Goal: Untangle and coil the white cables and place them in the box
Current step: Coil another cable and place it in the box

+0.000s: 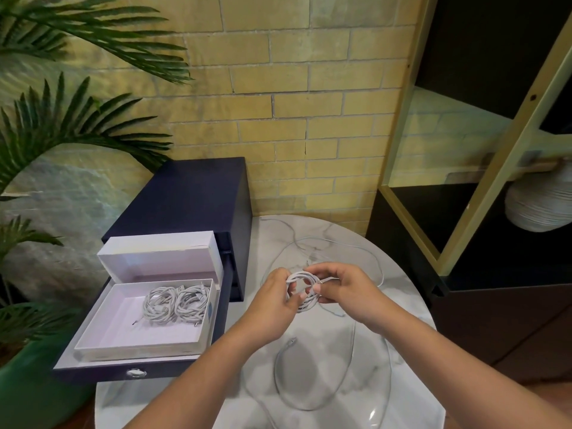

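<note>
Over the marble table (402, 345) both the left hand (276, 300) and right hand (342, 289) are closed around a half-wound coil (302, 289), so winding looks underway, next gathering the loose cable (312, 379) before joining 2 coils (176, 303) in the box (102, 328).

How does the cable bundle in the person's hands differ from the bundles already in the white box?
The held coil is one bundle, gripped by both hands above the marble table; the boxed coils are two, lying flat, untouched. The held coil looks smaller and tighter. All are white cable, wound into loops.
</note>
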A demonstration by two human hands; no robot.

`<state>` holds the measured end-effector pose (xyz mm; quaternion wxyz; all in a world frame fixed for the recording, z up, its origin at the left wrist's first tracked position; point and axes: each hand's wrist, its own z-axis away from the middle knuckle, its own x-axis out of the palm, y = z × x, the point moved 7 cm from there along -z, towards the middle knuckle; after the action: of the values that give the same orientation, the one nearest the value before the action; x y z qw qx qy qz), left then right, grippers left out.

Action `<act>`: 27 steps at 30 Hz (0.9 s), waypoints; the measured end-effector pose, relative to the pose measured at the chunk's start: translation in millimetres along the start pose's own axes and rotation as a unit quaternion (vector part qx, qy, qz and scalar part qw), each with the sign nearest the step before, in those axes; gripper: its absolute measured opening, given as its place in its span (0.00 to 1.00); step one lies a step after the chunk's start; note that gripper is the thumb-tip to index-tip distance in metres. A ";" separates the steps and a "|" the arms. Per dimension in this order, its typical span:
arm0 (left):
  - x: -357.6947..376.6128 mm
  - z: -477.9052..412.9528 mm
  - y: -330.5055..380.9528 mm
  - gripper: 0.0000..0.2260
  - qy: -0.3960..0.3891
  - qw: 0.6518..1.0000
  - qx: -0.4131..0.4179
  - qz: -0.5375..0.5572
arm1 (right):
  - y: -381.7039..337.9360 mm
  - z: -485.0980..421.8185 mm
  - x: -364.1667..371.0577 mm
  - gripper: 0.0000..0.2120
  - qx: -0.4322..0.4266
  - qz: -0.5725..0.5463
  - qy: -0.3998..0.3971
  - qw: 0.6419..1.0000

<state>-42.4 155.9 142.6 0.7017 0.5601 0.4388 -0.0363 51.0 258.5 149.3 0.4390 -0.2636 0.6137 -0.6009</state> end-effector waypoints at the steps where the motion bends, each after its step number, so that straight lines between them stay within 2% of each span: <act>1: 0.7 -0.6 0.6 0.07 -0.002 1.000 0.002 -0.001 | 0.1 -0.1 -1.5 0.14 0.000 0.000 0.001 1.000; 4: 5.4 -1.6 0.2 0.08 -0.023 0.999 0.003 0.023 | -0.6 -0.8 -10.0 0.14 -0.009 0.017 0.007 1.000; 8: 13.7 -3.9 -8.9 0.07 -0.054 0.982 -0.065 0.166 | -12.0 -3.0 -27.5 0.14 -0.091 0.121 0.052 0.987; 11: 20.4 -3.0 -7.5 0.08 -0.030 0.929 -0.187 0.316 | -22.9 1.0 -35.7 0.14 -0.181 0.204 0.092 0.958; 13: 27.1 -3.3 -1.8 0.13 -0.028 0.890 -0.243 0.386 | -26.7 5.0 -38.8 0.14 -0.239 0.259 0.100 0.931; 15: 30.7 -4.5 5.4 0.14 -0.038 0.878 -0.246 0.408 | -27.3 8.4 -40.1 0.14 -0.282 0.284 0.088 0.912; 18: 32.2 -9.5 13.9 0.07 -0.019 0.865 -0.231 0.444 | -21.2 11.8 -45.6 0.14 -0.305 0.287 0.040 0.907; 20: 32.4 -11.9 17.3 0.06 0.000 0.869 -0.227 0.440 | -16.2 14.0 -50.0 0.14 -0.298 0.276 0.017 0.914; 22: 32.5 -13.6 19.3 0.08 0.004 0.884 -0.213 0.415 | -13.1 11.6 -56.9 0.15 -0.258 0.238 0.026 0.936; 25: 34.6 -11.7 22.9 0.09 0.003 0.906 -0.188 0.379 | -4.4 -0.3 -69.4 0.18 -0.133 0.131 0.042 0.982; 27: 34.9 -9.2 24.7 0.10 -0.007 0.920 -0.167 0.353 | 4.9 -6.9 -66.3 0.20 -0.040 0.038 0.007 0.998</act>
<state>-12.9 188.0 138.4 0.7555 0.5528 0.2070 0.2840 77.6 319.1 158.5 0.4466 -0.2527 0.6497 -0.5608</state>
